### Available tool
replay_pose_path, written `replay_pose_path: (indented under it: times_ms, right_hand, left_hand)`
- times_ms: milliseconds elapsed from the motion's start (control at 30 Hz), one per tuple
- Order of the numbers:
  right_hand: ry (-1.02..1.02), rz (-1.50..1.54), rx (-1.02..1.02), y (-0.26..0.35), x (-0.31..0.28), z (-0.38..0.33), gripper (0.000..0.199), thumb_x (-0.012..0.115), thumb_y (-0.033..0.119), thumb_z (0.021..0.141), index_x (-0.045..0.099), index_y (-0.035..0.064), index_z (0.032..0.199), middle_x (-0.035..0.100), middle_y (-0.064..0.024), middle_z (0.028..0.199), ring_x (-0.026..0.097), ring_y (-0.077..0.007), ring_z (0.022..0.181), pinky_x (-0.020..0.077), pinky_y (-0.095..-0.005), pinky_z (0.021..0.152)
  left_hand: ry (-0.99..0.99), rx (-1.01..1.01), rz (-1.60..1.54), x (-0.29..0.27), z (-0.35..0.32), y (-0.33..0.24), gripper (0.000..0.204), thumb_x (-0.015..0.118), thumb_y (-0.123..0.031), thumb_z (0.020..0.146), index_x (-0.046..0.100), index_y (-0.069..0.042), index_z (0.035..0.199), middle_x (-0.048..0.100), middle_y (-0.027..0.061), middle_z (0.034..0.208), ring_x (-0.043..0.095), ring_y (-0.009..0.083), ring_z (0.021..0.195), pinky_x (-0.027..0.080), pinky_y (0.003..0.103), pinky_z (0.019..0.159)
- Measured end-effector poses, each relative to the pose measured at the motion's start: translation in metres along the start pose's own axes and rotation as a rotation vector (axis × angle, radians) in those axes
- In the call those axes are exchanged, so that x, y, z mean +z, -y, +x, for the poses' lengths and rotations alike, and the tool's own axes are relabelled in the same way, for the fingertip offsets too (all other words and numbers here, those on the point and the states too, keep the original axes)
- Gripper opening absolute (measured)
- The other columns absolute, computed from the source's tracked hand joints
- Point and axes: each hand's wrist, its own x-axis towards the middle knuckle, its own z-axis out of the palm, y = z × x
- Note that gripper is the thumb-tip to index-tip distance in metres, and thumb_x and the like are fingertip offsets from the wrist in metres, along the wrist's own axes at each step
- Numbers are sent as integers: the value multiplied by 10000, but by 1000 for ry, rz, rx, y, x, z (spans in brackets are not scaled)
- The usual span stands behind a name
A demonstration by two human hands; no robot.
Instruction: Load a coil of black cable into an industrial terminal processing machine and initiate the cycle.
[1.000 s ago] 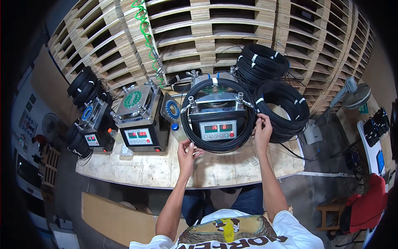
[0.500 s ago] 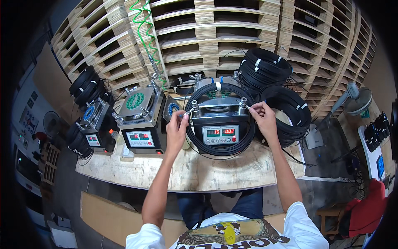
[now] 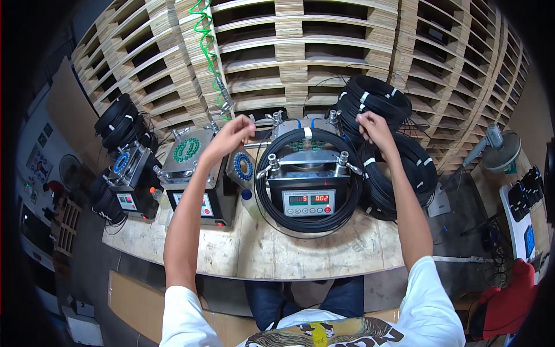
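In front of me stands a metal bench machine [image 3: 309, 182] with a lit panel [image 3: 309, 201]. A coil of black cable [image 3: 267, 207] is looped around its front, bound at the top with white tape. Metal clamp posts rise at its corners; the front left clamp [image 3: 274, 168] and front right clamp [image 3: 344, 161] have levers pointing outward. My left hand [image 3: 234, 136] is raised left of the back left clamp [image 3: 277, 118], fingers bent and apart, with nothing visible in it. My right hand [image 3: 374, 128] hovers right of the back right clamp [image 3: 333, 118], fingers loosely curled, also without anything visible.
More black cable coils [image 3: 376, 101] are stacked at the right. Two similar machines, one nearer [image 3: 191, 168] and one farther [image 3: 130, 185], stand at the left. A blue-ringed round plate [image 3: 241, 166] and a blue-capped bottle [image 3: 248, 199] sit between. Wooden pallets [image 3: 324, 43] rise behind.
Both hands have let go of the front clamp levers and moved up and outward, toward the back of the machine. The left readout on its panel has changed.
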Motion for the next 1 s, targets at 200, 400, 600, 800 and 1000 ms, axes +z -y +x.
replay_pose_path:
  times_ms: [200,400,600,800,1000]
  right_hand:
    - [139,-98,55,-46,16,99,321,595,228,998,618,55,1267,631,-25,929,545,-86,576,449,-228,464]
    - [290,71,381,-52,34,102,400,603,403,1002,635,54,809,587,6,682,530,-75,538,395,-207,446]
    - [174,122,360,-59,36,103,384,581,365,1017,624,34,827,593,-34,661,552,-95,508,410,-209,414]
    - [-3,291,401,-23,49,61,617,483,511,1025,408,26,1397,681,-205,920,704,-238,703,577,-280,591]
    - [-15,142,332,3,56,10,713,327,659,1014,413,117,1469,671,-210,993,646,-186,788,501,-276,683]
  left_hand:
    - [-178,-366,-203,20,101,69,696,411,-694,973,503,-68,1261,607,52,822,527,130,585,446,282,516]
    - [-86,-257,-498,37,116,116,389,527,-495,1022,535,-130,887,439,-50,635,365,49,508,270,210,441]
    - [-155,-145,-843,49,117,110,266,604,-267,1019,581,-75,1203,538,-24,738,460,46,568,385,194,478]
    - [-272,-351,-584,43,73,82,572,607,-458,985,419,-141,1422,612,75,948,618,147,778,547,294,679]
    - [-248,-605,-586,55,56,40,768,381,-726,959,398,-166,1485,636,89,939,613,161,774,507,305,680]
